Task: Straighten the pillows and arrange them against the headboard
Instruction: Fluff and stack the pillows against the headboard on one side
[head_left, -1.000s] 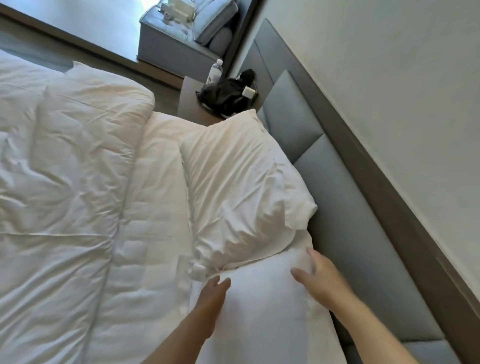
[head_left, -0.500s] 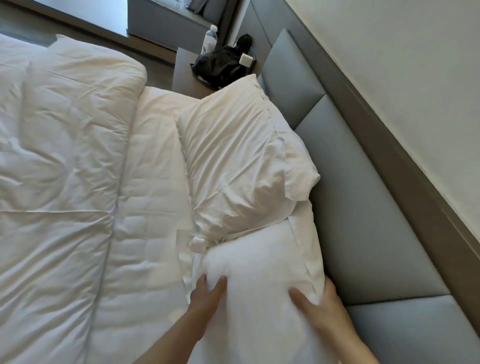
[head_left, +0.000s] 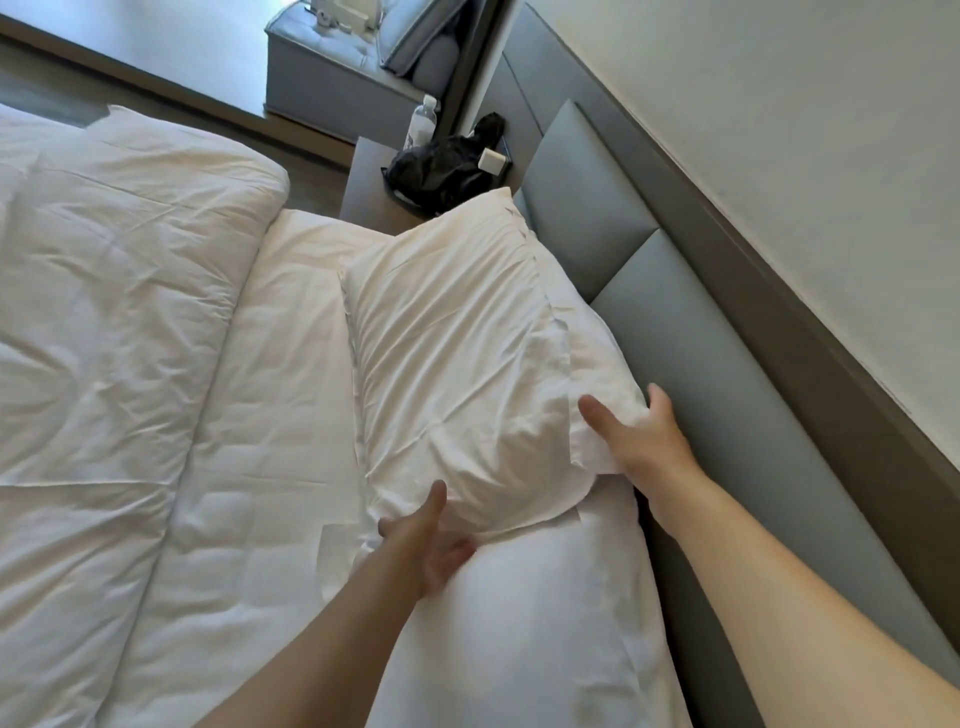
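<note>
We are finding two white pillows lying end to end along the grey padded headboard (head_left: 691, 364). The far pillow (head_left: 457, 364) is lying creased, its near end overlapping the top of the near pillow (head_left: 530, 634), which is running down toward the bottom edge of the view, its long side touching the headboard.

We are seeing the left hand (head_left: 428, 545) reaching in at the near left corner of the far pillow. Its thumb is lying up against the pillow's face while its fingers are tucking in below, at the seam between the two pillows. The hand is loosely open; whether it is pinching cloth we cannot tell.

The right hand (head_left: 641, 441) is sitting at the far pillow's right near corner, beside the headboard. It is spread wide, thumb on the top face and fingers curling behind the loose flap of the pillowcase; a firm hold is not evident.

A white duvet (head_left: 114, 338) is lying folded back on the left of the bed. Beyond the pillows, a nightstand (head_left: 363, 187) is carrying a black bag (head_left: 436, 174) and a water bottle (head_left: 422, 124).
</note>
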